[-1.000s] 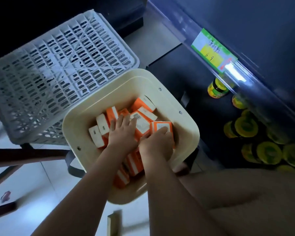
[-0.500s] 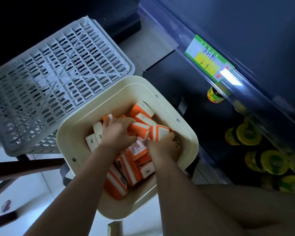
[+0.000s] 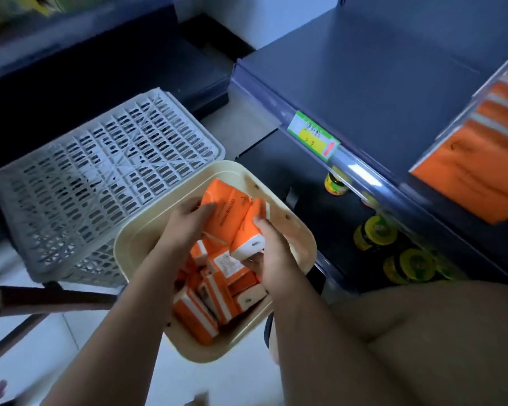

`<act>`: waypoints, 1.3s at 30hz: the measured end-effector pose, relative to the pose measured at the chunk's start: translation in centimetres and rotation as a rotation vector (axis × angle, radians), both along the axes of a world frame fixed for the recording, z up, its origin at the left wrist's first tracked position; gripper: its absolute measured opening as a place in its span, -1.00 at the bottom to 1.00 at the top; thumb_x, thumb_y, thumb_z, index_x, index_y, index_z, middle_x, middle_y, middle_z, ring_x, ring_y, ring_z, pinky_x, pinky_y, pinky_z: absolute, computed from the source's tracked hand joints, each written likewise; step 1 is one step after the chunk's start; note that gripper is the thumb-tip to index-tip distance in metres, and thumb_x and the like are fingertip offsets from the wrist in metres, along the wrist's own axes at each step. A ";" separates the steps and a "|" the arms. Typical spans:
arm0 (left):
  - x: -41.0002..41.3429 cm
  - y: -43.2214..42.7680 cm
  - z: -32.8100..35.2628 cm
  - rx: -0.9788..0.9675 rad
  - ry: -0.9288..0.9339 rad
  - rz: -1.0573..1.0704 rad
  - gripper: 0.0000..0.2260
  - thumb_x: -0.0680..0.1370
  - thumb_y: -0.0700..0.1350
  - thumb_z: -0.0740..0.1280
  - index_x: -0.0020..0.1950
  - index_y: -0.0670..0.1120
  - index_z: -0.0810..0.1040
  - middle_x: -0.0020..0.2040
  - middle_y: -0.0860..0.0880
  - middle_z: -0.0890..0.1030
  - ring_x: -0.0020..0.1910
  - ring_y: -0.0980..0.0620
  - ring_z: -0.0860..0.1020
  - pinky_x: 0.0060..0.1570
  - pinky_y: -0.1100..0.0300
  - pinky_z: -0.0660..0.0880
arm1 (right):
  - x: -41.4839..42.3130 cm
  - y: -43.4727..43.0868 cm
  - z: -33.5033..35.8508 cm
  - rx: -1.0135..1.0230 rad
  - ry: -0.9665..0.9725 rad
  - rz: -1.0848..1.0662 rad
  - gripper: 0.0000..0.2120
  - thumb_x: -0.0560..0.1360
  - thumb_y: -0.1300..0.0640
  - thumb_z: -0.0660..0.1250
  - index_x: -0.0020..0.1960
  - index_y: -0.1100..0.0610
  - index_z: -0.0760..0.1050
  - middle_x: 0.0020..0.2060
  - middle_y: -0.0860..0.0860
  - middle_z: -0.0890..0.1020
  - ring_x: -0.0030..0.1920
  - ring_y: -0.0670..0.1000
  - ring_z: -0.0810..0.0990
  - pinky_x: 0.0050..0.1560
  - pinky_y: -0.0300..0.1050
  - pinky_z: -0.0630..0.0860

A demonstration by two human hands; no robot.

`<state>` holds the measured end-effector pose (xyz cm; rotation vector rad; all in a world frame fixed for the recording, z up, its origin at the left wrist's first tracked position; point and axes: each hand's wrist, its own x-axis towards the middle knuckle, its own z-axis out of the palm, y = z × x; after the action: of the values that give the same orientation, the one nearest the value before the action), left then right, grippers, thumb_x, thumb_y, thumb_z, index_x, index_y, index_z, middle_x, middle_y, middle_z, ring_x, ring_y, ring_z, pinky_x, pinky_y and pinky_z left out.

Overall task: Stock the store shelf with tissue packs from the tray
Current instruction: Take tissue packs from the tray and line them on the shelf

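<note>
Left hand grips one orange pack; print reads "COTTON", rest blurred. Right hand grasps a second pack, thumb on top, its side against the first. Both are held just above the cream tray. Roughly seven more packs lie loose inside, exact count unclear. One grey crate beside the tray. Shelf to the right, one tag handwritten "3.9". At least four yellow-lid jars below. Orange stack on upper tier.

Shop: shelf with price tag, stocked jars.
</note>
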<state>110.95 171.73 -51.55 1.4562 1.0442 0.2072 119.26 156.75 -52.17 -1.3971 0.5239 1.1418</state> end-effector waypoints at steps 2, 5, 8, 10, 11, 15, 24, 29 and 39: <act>-0.2 -0.3 1.9 -0.052 -0.060 0.024 -0.74 0.54 -0.02 0.40 0.19 -0.07 0.65 -0.06 -0.08 0.69 -0.08 -0.07 0.66 -0.05 -0.09 0.64 | 0.3 -0.1 1.9 0.021 -0.038 -0.010 -0.47 0.30 -0.25 0.57 0.14 0.02 0.64 -0.04 0.15 0.75 -0.07 0.22 0.76 0.01 0.15 0.69; -0.6 -0.7 4.2 -0.120 -0.150 0.120 -0.91 0.60 -0.12 0.35 0.05 -0.07 0.64 -0.18 -0.02 0.68 -0.22 0.01 0.63 -0.20 0.14 0.55 | 0.9 -0.8 4.3 0.116 -0.065 -0.062 -0.42 0.26 -0.16 0.60 0.20 0.07 0.63 0.04 0.21 0.73 -0.03 0.26 0.75 0.07 0.25 0.68; -0.9 -1.4 6.1 -0.240 -0.263 0.241 -0.87 0.63 -0.12 0.31 -0.03 -0.11 0.63 -0.26 -0.01 0.69 -0.30 0.05 0.65 -0.28 0.21 0.55 | 1.5 -1.9 6.4 0.226 -0.065 -0.133 -0.39 0.26 -0.08 0.59 0.23 0.18 0.64 0.05 0.25 0.73 0.00 0.28 0.75 0.04 0.20 0.68; -1.3 -1.8 7.1 -0.341 -0.333 0.279 -0.85 0.64 -0.10 0.30 0.03 -0.12 0.64 -0.18 -0.04 0.73 -0.23 0.05 0.69 -0.20 0.16 0.61 | 1.8 -2.9 8.1 0.316 -0.099 -0.158 -0.53 0.45 -0.04 0.44 0.28 0.18 0.61 0.07 0.23 0.73 0.08 0.24 0.74 0.12 0.21 0.65; -1.5 -2.0 7.5 -0.388 -0.364 0.290 -0.86 0.64 -0.11 0.31 0.07 -0.12 0.64 -0.12 -0.07 0.73 -0.17 0.02 0.70 -0.15 0.11 0.62 | 1.9 -3.6 8.7 0.363 -0.114 -0.179 -0.58 0.52 -0.01 0.37 0.30 0.17 0.60 0.09 0.22 0.73 0.12 0.22 0.72 0.19 0.24 0.62; -2.2 -3.4 8.7 -0.421 -0.473 0.254 -0.65 0.54 -0.12 0.41 0.30 -0.14 0.51 0.09 -0.21 0.64 -0.10 -0.06 0.69 -0.21 0.06 0.64 | 2.2 -5.8 11.5 0.452 -0.155 -0.262 -0.70 0.59 0.07 0.31 0.25 0.17 0.60 0.07 0.20 0.74 0.15 0.21 0.70 0.27 0.25 0.57; -0.7 -9.3 13.6 -0.421 -0.541 0.158 -0.49 0.52 -0.30 0.42 0.46 -0.16 0.41 0.17 -0.21 0.70 0.10 -0.24 0.70 0.15 -0.20 0.61 | 2.3 -10.1 16.1 0.304 -0.588 -0.193 -0.87 0.46 0.13 0.56 0.00 0.06 0.71 -0.05 0.05 0.78 0.04 0.16 0.75 0.20 0.28 0.62; 0.7 -12.9 17.0 -0.315 -0.552 0.050 -0.71 0.59 -0.04 0.41 0.30 -0.03 0.55 0.06 -0.03 0.75 0.05 0.02 0.71 0.20 -0.01 0.49 | 2.5 -13.9 19.2 0.204 -0.767 -0.283 -0.77 0.45 0.12 0.54 0.09 0.05 0.65 -0.06 -0.02 0.76 -0.01 0.06 0.74 0.11 0.04 0.66; 4.6 -21.4 23.7 -0.400 -0.633 -0.417 -0.52 0.42 -0.28 0.46 0.32 -0.34 0.47 0.19 -0.32 0.65 0.09 -0.13 0.66 0.08 0.00 0.63 | 2.1 -29.9 27.8 -0.022 -1.196 -0.115 -0.71 0.40 0.18 0.48 0.10 -0.02 0.63 -0.06 -0.06 0.74 -0.05 -0.08 0.70 0.02 -0.11 0.58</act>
<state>115.59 150.28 -27.83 1.0971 0.2369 0.1326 121.36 126.80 -24.33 -1.7490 -0.2496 0.0744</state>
